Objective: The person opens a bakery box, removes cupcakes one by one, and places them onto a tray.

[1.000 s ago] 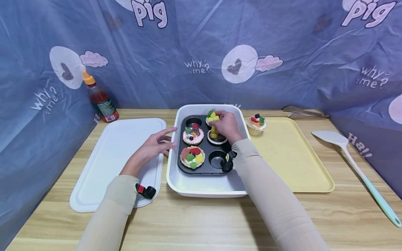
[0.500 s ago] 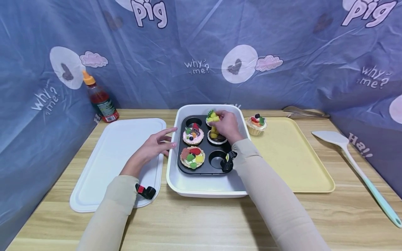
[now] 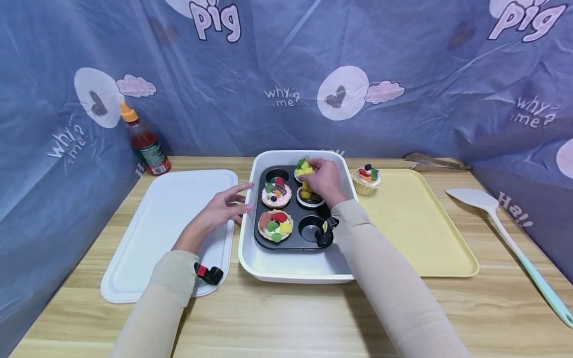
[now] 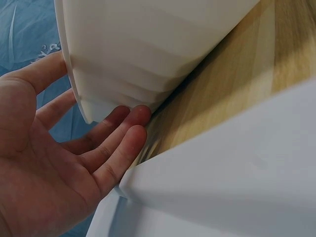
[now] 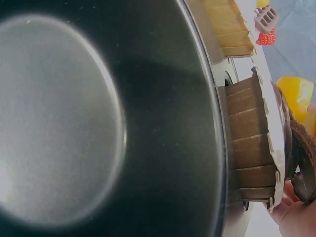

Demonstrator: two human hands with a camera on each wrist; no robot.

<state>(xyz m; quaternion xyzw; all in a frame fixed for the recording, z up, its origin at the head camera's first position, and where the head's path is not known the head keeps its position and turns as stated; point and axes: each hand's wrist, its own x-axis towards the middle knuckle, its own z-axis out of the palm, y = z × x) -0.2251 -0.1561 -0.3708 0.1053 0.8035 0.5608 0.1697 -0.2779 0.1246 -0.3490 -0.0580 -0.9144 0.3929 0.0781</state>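
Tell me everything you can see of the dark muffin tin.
The dark grey, metal-looking muffin tin has rounded corners, a faintly glossy surface and six round cups, two columns of three. It lies flat inside the white rectangular plastic-looking tub. Four fruit-topped tarts occupy it; the far-left cup and near-right cup are empty. The person's right hand pinches the far-right yellow-topped tart, partly hiding the tin's right side; whether it touches the tin itself is unclear.
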